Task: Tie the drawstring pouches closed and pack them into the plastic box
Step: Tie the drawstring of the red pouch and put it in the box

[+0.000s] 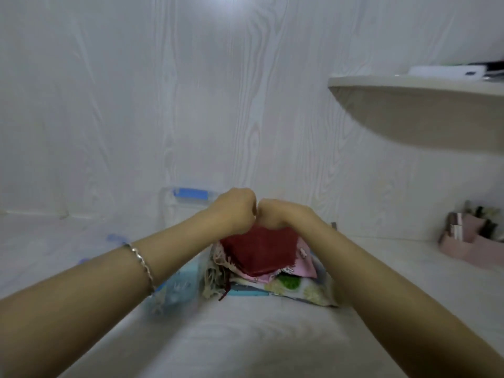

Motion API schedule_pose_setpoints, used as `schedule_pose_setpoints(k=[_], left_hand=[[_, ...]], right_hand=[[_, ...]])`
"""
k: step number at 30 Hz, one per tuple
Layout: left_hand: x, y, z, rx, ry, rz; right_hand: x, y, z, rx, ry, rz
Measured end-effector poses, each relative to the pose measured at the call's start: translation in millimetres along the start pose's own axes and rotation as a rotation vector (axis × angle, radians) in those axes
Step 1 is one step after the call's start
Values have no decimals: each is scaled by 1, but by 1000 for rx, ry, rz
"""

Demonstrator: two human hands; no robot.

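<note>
A dark red pouch (260, 249) hangs from both hands above a pile of pouches (286, 285) on the white surface. My left hand (236, 205) and my right hand (281, 214) meet knuckle to knuckle at the pouch's top edge, fingers curled down onto its mouth. The fingertips and the drawstring are hidden behind the hands. A pink pouch (304, 257) and a green-patterned one (289, 282) lie beneath. The clear plastic box (174, 205) with a blue clip stands behind and to the left of my left hand.
A clear lid with blue trim (174, 293) lies under my left forearm. A pink organiser (474, 241) with small items stands at the right. A rounded shelf (425, 110) juts out above right. A wood-grain wall closes the back.
</note>
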State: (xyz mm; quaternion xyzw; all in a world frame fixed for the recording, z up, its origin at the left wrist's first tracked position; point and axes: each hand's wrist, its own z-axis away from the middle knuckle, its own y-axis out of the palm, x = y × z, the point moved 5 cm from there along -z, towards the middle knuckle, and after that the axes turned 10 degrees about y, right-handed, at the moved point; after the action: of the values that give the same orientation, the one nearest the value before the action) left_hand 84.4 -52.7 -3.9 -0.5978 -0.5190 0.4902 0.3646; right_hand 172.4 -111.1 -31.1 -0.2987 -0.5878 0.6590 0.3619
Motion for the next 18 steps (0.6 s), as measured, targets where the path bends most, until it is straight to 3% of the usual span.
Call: schedule_pose_setpoints(k=[4, 9, 11, 15, 18], left_hand=[[-27, 72, -1, 187, 47, -130], [-19, 123, 10, 312, -91, -295], [-17, 125, 11, 265, -104, -361], [-19, 103, 11, 11, -80, -360], [-27, 72, 13, -216, -2, -272]], right_hand=[[-38, 60, 19, 71, -53, -105], [-53, 89, 24, -309, -147, -34], [-58, 90, 21, -397, -184, -153], [-80, 69, 34, -458, -103, -667], [-103, 47, 53, -522, -14, -804]])
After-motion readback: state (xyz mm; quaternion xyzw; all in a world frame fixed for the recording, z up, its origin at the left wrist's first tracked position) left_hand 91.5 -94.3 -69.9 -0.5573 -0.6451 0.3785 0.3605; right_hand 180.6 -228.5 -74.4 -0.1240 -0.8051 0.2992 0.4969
